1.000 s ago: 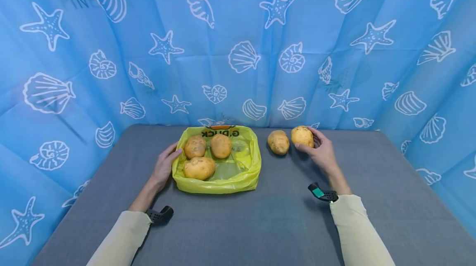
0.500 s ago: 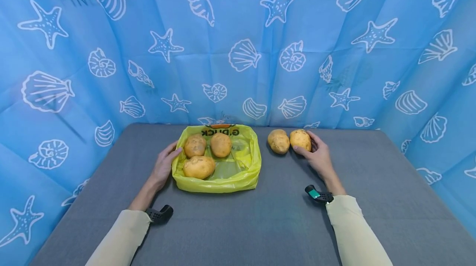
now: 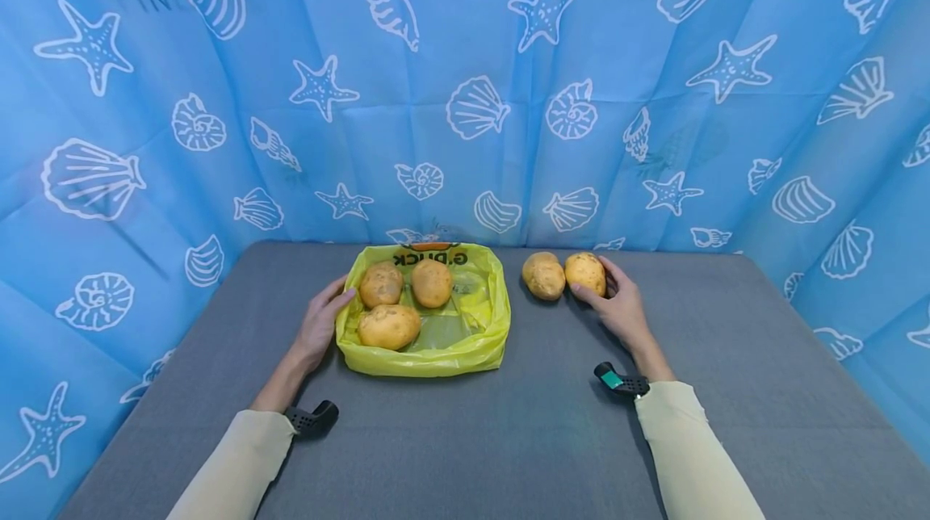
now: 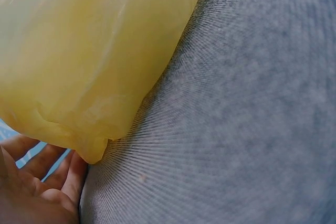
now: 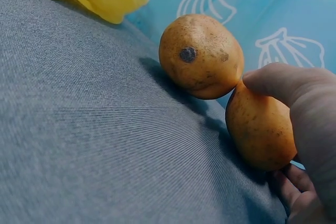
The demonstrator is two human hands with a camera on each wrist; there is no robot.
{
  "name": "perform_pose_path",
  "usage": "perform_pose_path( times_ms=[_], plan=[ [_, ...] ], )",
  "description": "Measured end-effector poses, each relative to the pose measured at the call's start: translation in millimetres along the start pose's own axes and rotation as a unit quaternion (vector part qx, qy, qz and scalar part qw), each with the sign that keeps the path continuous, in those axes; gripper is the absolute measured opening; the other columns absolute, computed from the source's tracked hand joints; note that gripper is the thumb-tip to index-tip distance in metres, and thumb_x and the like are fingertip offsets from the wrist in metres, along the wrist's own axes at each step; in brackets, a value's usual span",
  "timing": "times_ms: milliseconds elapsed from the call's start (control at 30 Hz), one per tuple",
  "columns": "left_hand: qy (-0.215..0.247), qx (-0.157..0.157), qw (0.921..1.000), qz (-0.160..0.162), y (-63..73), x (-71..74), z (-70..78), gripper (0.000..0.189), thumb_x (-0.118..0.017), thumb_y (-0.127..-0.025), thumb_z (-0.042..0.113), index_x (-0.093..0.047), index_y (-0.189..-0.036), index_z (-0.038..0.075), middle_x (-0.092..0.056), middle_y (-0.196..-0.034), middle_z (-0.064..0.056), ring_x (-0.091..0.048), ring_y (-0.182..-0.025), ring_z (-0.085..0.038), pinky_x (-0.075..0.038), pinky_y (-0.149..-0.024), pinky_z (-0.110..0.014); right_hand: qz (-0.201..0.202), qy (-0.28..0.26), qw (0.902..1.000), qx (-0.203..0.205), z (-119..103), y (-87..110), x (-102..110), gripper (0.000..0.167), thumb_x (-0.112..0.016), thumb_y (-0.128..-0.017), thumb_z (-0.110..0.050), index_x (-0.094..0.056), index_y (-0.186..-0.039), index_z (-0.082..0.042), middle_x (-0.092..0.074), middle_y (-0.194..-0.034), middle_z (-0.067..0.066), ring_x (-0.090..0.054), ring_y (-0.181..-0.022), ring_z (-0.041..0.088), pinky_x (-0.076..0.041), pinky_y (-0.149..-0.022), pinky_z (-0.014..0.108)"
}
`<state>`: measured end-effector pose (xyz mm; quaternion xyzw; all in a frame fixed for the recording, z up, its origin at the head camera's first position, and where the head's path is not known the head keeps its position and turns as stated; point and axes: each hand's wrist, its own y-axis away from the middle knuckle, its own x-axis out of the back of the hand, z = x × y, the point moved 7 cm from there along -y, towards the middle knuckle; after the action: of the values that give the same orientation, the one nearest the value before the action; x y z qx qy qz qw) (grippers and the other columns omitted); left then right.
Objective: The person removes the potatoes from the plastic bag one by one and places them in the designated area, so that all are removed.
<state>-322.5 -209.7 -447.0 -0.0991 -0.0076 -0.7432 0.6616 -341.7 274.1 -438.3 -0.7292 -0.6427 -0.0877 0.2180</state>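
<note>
Near the back of the table stands a yellow-green plastic bag with its mouth spread wide. Inside are three potatoes: one at back left, one at back middle and a longer one in front. My left hand holds the bag's left rim, thumb over the edge and fingers outside. To the right of the bag, my right hand grips a potato between thumb and fingers. That potato touches a loose potato on its left, which has a dark spot.
A grey cloth covers the table. Right behind its back edge hangs a blue curtain with white shells and starfish. Each wrist wears a black strap, like the left strap.
My right hand has moved slightly left with its potato, bringing it against the loose one. My left hand and the bag stay where they were.
</note>
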Motion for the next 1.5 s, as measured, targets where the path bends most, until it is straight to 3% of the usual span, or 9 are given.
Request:
perform_pose_path(
  times_ms=[433, 867, 1200, 1500],
  plan=[
    [-0.003, 0.002, 1.0000, -0.003, 1.5, -0.4, 3.4, 0.058, -0.045, -0.110, 0.032, -0.032, -0.158, 0.003, -0.032, -0.160, -0.020, -0.036, -0.141, -0.033, -0.041, -0.094, -0.014, 0.004, 0.016, 0.9999, -0.003, 3, 0.4, 0, 0.085, -0.075, -0.094, -0.027, -0.027, -0.159, 0.002, -0.039, -0.154, 0.029, -0.044, -0.136, 0.039, -0.036, -0.110, 0.052],
    [-0.003, 0.004, 1.0000, -0.001, 1.4, 0.1, 1.9, 0.058, -0.046, -0.110, 0.034, -0.033, -0.158, 0.004, -0.033, -0.160, -0.019, -0.037, -0.141, -0.032, -0.041, -0.094, -0.013, 0.017, -0.017, 0.9997, -0.002, -7, 0.1, 7, 0.088, -0.076, -0.093, -0.026, -0.025, -0.159, 0.000, -0.031, -0.159, 0.026, -0.034, -0.144, 0.042, -0.031, -0.114, 0.054],
    [-0.003, -0.004, 1.0000, -0.003, 1.8, 0.1, 3.4, 0.058, -0.045, -0.110, 0.033, -0.033, -0.158, 0.003, -0.033, -0.159, -0.021, -0.037, -0.141, -0.033, -0.041, -0.094, -0.014, 0.051, 0.011, 0.9975, 0.049, -39, 0.5, 20, 0.083, -0.078, -0.092, -0.025, -0.033, -0.157, 0.001, -0.036, -0.157, 0.025, -0.033, -0.145, 0.040, -0.029, -0.114, 0.056],
    [-0.006, 0.005, 1.0000, -0.001, 1.1, 0.2, 2.4, 0.058, -0.045, -0.110, 0.033, -0.032, -0.158, 0.004, -0.032, -0.161, -0.020, -0.035, -0.143, -0.032, -0.040, -0.095, -0.014, 0.032, 0.016, 0.9955, 0.088, -78, 8.1, 14, 0.086, -0.080, -0.090, -0.027, -0.033, -0.158, -0.006, -0.036, -0.159, 0.019, -0.032, -0.145, 0.037, -0.028, -0.115, 0.055]
  ],
)
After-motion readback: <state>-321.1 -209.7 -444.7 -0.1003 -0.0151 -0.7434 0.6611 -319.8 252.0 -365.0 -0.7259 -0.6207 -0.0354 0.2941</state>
